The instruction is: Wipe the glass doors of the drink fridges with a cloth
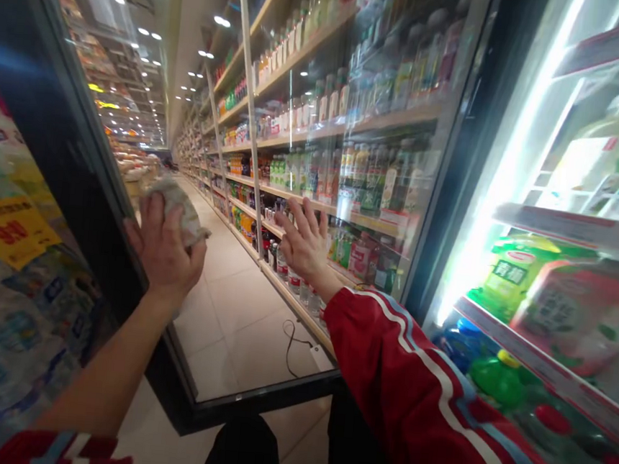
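Observation:
A glass door (228, 290) with a dark frame stands open in front of me. My left hand (164, 248) presses a crumpled greyish cloth (184, 207) against the glass, close to the left side of the frame. The thumb and fingers spread over the cloth and cover part of it. My right hand (305, 250), in a red striped sleeve, holds nothing. Its fingers are apart and lie at the middle of the pane; whether they touch the glass I cannot tell.
Shelves of bottles (369, 172) show in the glass. At the right, a lit cooler holds drinks, including a green pack (517, 272). Wrapped bottles (13, 336) with an orange price sign (14, 231) stand at the left. Below are my knees (241, 450) and the tiled floor.

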Demonstrator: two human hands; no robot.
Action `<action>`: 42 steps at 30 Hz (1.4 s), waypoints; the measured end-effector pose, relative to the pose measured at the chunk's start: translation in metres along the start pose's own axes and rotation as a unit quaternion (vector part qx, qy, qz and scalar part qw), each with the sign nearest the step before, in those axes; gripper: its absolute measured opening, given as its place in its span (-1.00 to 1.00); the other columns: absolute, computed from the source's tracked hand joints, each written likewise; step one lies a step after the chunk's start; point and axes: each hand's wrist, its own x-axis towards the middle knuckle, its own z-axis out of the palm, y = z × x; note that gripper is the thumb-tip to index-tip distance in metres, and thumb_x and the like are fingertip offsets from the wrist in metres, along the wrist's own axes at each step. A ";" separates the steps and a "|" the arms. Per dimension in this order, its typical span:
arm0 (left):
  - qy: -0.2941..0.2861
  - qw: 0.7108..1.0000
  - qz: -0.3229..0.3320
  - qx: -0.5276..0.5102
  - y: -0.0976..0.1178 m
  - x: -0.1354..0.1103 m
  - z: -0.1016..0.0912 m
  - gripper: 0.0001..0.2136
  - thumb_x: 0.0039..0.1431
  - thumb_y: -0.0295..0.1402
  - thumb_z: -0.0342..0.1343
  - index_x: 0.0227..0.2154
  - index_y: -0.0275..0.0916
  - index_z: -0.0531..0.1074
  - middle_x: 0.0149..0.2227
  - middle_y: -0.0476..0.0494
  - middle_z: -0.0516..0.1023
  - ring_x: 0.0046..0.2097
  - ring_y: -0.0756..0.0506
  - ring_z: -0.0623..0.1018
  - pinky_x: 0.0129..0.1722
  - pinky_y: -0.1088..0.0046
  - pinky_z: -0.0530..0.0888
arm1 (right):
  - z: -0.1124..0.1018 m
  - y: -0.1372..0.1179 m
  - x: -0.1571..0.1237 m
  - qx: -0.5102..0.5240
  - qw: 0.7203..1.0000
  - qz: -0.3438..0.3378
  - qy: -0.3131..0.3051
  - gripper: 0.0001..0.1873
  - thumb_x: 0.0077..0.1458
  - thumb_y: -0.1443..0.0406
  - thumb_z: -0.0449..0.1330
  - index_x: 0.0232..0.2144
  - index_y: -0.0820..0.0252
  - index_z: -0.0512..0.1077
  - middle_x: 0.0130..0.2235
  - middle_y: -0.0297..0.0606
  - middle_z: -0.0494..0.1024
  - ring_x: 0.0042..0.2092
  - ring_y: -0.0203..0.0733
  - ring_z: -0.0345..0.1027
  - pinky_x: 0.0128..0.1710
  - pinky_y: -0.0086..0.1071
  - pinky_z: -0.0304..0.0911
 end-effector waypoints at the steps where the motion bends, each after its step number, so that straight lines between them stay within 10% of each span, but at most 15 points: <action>1: -0.002 1.000 0.007 -0.001 0.001 -0.008 0.001 -0.49 0.11 -0.26 0.04 0.09 -0.42 0.19 0.26 -0.42 0.08 0.31 -0.28 0.02 0.24 -0.01 -0.08 | 0.000 0.000 -0.001 0.001 1.000 -0.002 0.001 -0.50 0.15 0.27 -0.02 0.15 -0.03 0.21 0.27 -0.30 0.12 0.35 -0.09 -0.29 0.28 0.04 -0.38; 16: -0.032 0.999 -0.006 -0.008 0.005 0.017 -0.004 -0.45 0.10 -0.18 0.04 0.10 -0.39 0.17 0.27 -0.40 0.05 0.32 -0.21 -0.01 0.25 0.04 -0.16 | -0.013 -0.036 0.083 -0.057 0.998 -0.016 -0.009 -0.41 0.20 0.06 -0.07 0.25 -0.05 -0.01 0.33 -0.32 -0.10 0.35 0.03 -0.42 0.27 0.16 -0.40; 24: -0.011 0.997 -0.081 -0.005 -0.004 0.019 -0.005 -0.34 0.08 -0.21 0.04 0.18 -0.48 0.05 0.28 -0.49 -0.02 0.32 -0.29 -0.06 0.23 -0.01 -0.12 | -0.014 -0.036 0.080 -0.064 0.997 -0.021 -0.036 -0.40 0.20 0.05 -0.07 0.26 -0.04 -0.02 0.33 -0.27 -0.07 0.35 0.06 -0.36 0.26 0.19 -0.40; 31: -0.050 0.997 0.060 -0.020 0.009 0.016 0.007 -0.49 0.11 -0.21 -0.02 0.10 -0.35 0.18 0.27 -0.37 0.07 0.32 -0.24 -0.01 0.25 0.05 -0.09 | -0.016 -0.037 0.081 -0.082 0.995 -0.027 -0.053 -0.38 0.20 0.11 -0.07 0.28 0.00 -0.08 0.34 -0.26 -0.14 0.35 0.05 -0.40 0.25 0.21 -0.44; 39: -0.001 0.999 -0.007 -0.037 0.003 0.029 0.006 -0.39 0.12 -0.17 0.03 0.14 -0.47 0.10 0.29 -0.44 -0.02 0.32 -0.30 -0.05 0.24 0.01 -0.12 | -0.011 -0.036 0.081 -0.092 0.994 -0.032 -0.039 -0.37 0.19 0.12 -0.05 0.27 0.03 -0.07 0.32 -0.21 -0.06 0.34 0.10 -0.35 0.23 0.24 -0.42; 42: -0.040 0.995 0.072 -0.056 0.012 0.022 0.011 -0.46 0.13 -0.20 0.02 0.11 -0.44 0.16 0.28 -0.40 0.02 0.32 -0.27 -0.04 0.25 0.04 -0.15 | -0.011 -0.037 0.081 -0.091 0.995 -0.027 -0.032 -0.38 0.19 0.12 -0.05 0.26 0.01 -0.04 0.32 -0.23 -0.04 0.34 0.09 -0.34 0.24 0.22 -0.40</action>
